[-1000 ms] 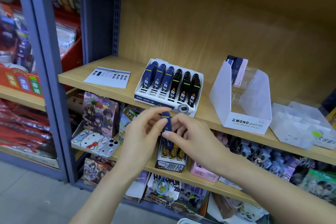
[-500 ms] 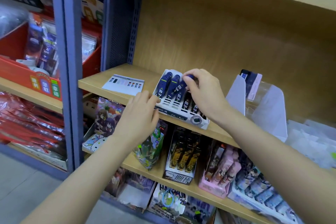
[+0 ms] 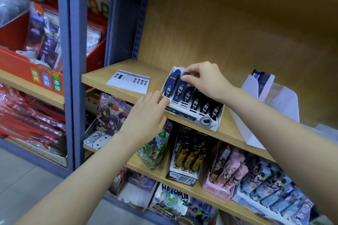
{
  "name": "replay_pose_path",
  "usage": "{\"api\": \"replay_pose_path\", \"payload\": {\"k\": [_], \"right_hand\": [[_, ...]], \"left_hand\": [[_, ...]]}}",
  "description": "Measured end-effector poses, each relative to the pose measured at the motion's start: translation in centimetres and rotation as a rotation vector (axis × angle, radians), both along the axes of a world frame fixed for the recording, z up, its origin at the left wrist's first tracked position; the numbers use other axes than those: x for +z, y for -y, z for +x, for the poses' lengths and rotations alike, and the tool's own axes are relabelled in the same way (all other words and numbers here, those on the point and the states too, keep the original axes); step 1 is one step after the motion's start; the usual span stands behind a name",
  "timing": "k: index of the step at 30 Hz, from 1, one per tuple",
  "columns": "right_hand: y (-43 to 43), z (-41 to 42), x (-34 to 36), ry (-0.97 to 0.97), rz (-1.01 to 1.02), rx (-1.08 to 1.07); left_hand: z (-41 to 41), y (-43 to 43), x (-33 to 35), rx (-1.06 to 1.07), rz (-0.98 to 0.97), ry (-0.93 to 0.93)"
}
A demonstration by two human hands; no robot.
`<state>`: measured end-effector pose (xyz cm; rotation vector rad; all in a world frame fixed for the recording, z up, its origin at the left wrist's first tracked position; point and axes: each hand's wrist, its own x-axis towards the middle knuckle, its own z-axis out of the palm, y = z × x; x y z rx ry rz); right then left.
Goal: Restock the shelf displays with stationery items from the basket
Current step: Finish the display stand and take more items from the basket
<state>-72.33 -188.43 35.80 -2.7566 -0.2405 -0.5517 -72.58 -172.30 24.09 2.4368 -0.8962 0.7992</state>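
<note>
A white display box (image 3: 210, 126) stands on the wooden shelf (image 3: 113, 71), with rows of blue and black lead cases marked "E0". My right hand (image 3: 204, 78) pinches the top of a blue lead case (image 3: 180, 87) lying in the box's second row from the left. My left hand (image 3: 146, 115) rests on the box's front left corner, its fingers pressed against the edge. The basket is out of view.
A printed card (image 3: 129, 81) lies flat on the shelf left of the box. A tall white Mono display holder (image 3: 256, 124) stands to the right. The lower shelves carry character-themed stationery packs (image 3: 111, 113). A blue metal upright (image 3: 71, 60) and red bins (image 3: 23, 64) are at the left.
A second ago both hands held the blue case in front of the lower shelf. My right hand carried it up into the box; my left hand moved to the box's front corner.
</note>
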Motion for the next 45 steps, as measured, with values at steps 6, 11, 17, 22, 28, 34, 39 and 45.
{"api": "replay_pose_path", "payload": {"k": [6,11,17,22,28,34,39,45], "right_hand": [[-0.2,1.0,-0.3,0.033,-0.061,-0.004],[-0.1,0.6,-0.6,0.007,-0.128,0.005],[-0.2,0.4,-1.3,0.091,-0.216,-0.004],[0.1,0.3,-1.6,0.086,-0.131,0.009],[0.6,0.8,-0.1,0.015,0.045,0.042],[0.5,0.8,-0.8,0.065,-0.190,0.060],[0.3,0.5,-1.4,0.119,-0.266,0.000],[0.1,-3.3,-4.0,0.445,-0.355,0.055]], "left_hand": [[0.1,-0.1,-0.1,-0.008,-0.011,0.012],[0.1,-0.1,-0.3,-0.006,0.003,0.007],[-0.1,-0.1,-0.3,0.014,0.039,0.008],[-0.5,0.1,0.3,0.035,0.085,-0.027],[-1.1,0.0,0.8,0.075,0.163,-0.028],[-1.0,-0.6,-0.1,0.078,0.212,0.069],[-0.9,-0.4,-0.3,0.077,0.187,0.050],[-2.7,-0.3,-0.7,0.124,0.122,0.159]]}}
